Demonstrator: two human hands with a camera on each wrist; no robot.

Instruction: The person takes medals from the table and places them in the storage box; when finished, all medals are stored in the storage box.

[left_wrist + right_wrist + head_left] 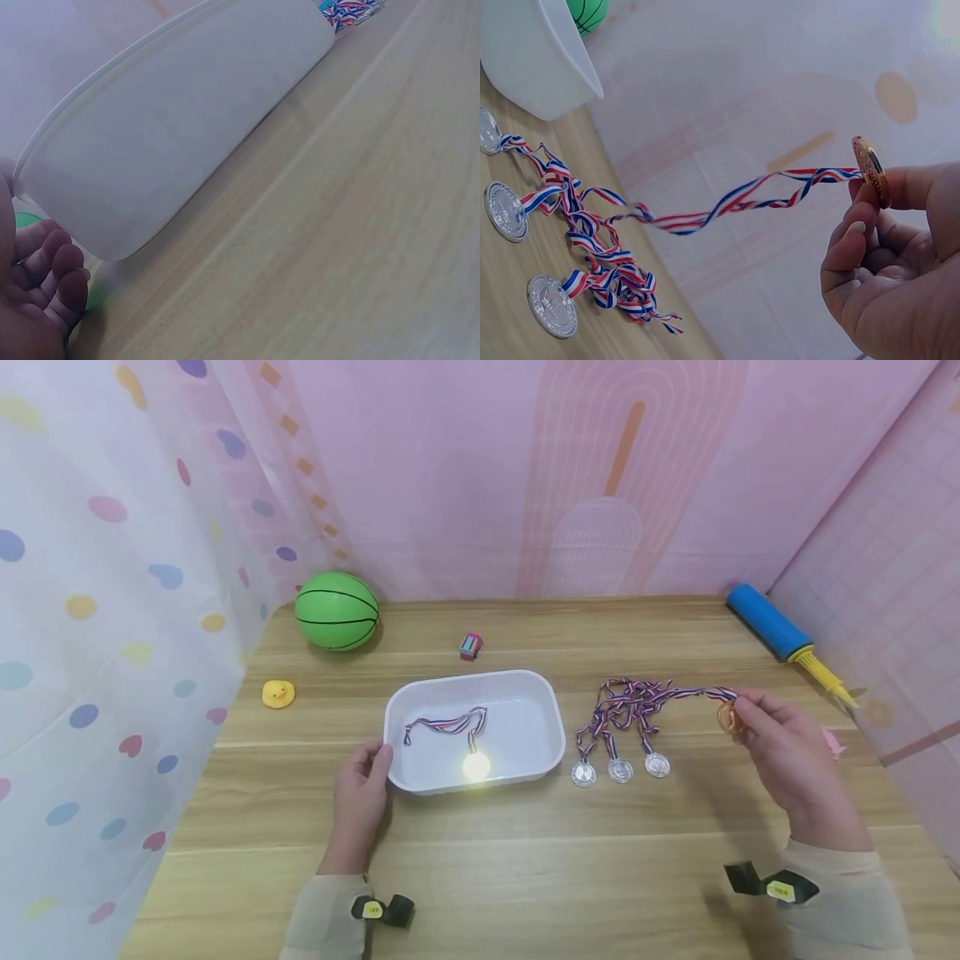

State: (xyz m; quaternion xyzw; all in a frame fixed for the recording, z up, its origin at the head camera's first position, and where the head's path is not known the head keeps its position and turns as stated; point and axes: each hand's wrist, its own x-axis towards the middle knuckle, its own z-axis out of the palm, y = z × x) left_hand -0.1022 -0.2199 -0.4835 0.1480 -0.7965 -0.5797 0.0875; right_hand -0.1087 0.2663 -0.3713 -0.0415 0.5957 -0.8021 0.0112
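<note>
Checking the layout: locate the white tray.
In the head view, the white tray sits near centre, the left hand at its left end, three silver medals to its right.

at 4 o'clock a right hand (900, 262) is pinching a gold medal (867, 163), which is showing nearly edge-on at 3 o'clock. its red, white and blue ribbon (727, 202) is stretching toward 8 o'clock, twisting and sagging on its way to a heap of tangled ribbons (619, 274). three silver medals are lying on the wooden table (502, 292): one medal (553, 306) at 8 o'clock, two more (506, 211) around 9 o'clock. a white basin (529, 56) is standing at 10 o'clock, partly hiding a green ball (589, 13) at 11 o'clock. a pale backdrop (727, 90) is filling 12 o'clock.
</note>
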